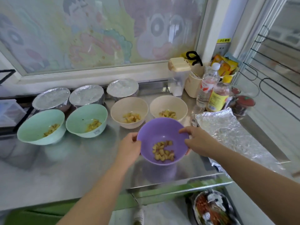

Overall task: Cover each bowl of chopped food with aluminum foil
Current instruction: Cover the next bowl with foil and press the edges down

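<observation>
Head view: purple bowl [155, 129] of chopped food, held over the steel counter [81, 159]. The left hand [129, 147] and right hand [200, 142] grip opposite rims, fingers curled. Foil sheet [227, 127] lies right of it. Four uncovered bowls [128, 106] stand just behind it, three foil-covered bowls [87, 95] further back.
</observation>
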Demonstrator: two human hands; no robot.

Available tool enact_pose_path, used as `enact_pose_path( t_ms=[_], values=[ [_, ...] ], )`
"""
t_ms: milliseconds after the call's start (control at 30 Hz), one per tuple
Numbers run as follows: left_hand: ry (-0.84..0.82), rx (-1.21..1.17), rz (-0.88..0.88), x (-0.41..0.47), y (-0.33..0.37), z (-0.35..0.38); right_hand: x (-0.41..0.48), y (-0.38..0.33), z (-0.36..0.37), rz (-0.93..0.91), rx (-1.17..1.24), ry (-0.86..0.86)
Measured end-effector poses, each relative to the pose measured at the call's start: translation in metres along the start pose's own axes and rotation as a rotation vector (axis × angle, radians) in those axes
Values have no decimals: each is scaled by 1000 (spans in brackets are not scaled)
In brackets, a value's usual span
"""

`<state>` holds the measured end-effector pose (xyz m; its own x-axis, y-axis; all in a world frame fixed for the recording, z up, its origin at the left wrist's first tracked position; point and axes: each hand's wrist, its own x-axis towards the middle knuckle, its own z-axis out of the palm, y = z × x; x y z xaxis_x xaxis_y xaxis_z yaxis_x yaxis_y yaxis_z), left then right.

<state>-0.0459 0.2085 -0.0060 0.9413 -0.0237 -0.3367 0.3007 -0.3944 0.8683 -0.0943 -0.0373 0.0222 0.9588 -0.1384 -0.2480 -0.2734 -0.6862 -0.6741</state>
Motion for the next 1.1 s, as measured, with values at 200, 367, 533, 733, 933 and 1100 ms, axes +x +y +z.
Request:
enact_pose_path(
  t_ms=[200, 367, 533, 733, 933, 1100],
  values=[
    [26, 149, -13, -4, -24, 22, -3, 42, 28, 12, 3, -70],
    [59, 166, -32, 1, -27, 27, 1, 75, 11, 140, 108, 282],
    [114, 146, -43, 0, -26, 26, 2, 136, -13, 382, -418, 218],
    [128, 154, -19, 1, -19, 26, 7, 151, -3, 373, -437, 142],
    [138, 173, 16, 7, -19, 25, 11, 156, -5, 456, -394, 222],
    [166, 270, 94, 5, -17, 20, 3, 147, -17, 380, -322, 383]
  ],
)
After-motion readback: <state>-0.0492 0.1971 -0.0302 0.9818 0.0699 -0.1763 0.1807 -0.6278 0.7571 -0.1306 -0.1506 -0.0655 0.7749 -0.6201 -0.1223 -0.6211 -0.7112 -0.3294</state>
